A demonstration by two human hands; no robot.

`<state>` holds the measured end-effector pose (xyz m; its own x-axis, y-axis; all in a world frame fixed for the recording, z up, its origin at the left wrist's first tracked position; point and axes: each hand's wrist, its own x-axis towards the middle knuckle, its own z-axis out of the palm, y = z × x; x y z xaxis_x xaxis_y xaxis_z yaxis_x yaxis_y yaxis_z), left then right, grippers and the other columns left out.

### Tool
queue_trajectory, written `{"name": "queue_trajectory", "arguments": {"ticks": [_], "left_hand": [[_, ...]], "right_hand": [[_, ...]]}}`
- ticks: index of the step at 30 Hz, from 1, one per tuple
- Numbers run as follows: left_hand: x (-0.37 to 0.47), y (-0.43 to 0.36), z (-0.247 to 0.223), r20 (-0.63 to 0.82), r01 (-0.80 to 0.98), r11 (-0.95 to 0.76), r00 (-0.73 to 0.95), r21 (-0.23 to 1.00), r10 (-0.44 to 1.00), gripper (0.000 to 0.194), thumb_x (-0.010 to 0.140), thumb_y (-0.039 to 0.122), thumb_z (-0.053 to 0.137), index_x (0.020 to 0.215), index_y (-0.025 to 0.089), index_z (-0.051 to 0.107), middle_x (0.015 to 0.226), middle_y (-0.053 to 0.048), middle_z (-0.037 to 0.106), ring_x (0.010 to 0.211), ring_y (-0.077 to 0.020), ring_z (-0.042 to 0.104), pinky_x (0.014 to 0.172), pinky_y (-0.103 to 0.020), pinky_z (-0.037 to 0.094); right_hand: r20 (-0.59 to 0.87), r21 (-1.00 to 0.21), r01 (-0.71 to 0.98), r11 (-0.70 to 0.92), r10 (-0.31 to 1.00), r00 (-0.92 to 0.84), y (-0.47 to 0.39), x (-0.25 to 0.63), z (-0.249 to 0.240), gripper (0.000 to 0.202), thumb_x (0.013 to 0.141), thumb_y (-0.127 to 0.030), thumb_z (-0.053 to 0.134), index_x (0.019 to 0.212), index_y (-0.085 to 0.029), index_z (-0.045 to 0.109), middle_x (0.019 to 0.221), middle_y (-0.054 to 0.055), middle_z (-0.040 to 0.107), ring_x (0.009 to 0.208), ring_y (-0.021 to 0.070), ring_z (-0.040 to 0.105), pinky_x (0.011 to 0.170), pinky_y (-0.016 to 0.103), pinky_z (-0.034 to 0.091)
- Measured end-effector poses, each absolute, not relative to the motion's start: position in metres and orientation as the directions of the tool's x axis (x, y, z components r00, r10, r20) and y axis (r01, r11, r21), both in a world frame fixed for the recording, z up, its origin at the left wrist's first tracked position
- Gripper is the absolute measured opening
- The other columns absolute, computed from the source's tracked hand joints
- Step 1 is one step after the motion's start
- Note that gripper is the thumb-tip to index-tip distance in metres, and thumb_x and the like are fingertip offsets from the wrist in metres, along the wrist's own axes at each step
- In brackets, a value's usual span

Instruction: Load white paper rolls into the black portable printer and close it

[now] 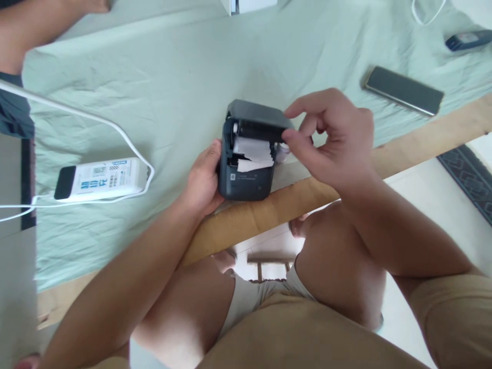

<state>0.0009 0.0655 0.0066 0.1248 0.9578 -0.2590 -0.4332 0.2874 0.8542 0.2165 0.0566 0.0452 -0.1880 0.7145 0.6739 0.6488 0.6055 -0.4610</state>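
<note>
A dark, compact label printer (246,187) is near the table's front edge with its lid (257,113) raised. Inside lies a roll of white paper (251,148), and a loose paper end sticks out over the front. My left hand (205,177) wraps around the printer's left side, its fingers partly hidden behind the body. At the lid's right corner, my right hand (330,133) pinches the edge between thumb and index finger. A small pale round part (282,152) shows just beneath that corner; I cannot tell what it is.
A white power bank (103,179) with a white cable (115,128) lies at the left. To the right are a dark phone-like slab (403,89) and a small dark device (467,40). Another person's arm (42,25) reaches in at upper left. A wooden edge (265,210) borders the green cloth.
</note>
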Motion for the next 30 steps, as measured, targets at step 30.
{"name": "queue_trajectory", "arguments": {"ticks": [30], "left_hand": [[-0.004,0.064,0.008,-0.357,-0.444,0.395,0.171,0.804,0.919,0.038,0.109,0.053,0.067,0.089,0.022,0.073,0.082,-0.002,0.081,0.093,-0.0245,0.084,0.082,-0.035,0.07]], "right_hand": [[0.428,-0.836,0.378,0.399,0.904,-0.007,0.057,0.233,0.071,0.035,0.09,-0.042,0.063,0.125,-0.035,0.069,0.11,-0.001,0.078,0.06,0.0126,0.057,0.049,0.033,0.038]]}}
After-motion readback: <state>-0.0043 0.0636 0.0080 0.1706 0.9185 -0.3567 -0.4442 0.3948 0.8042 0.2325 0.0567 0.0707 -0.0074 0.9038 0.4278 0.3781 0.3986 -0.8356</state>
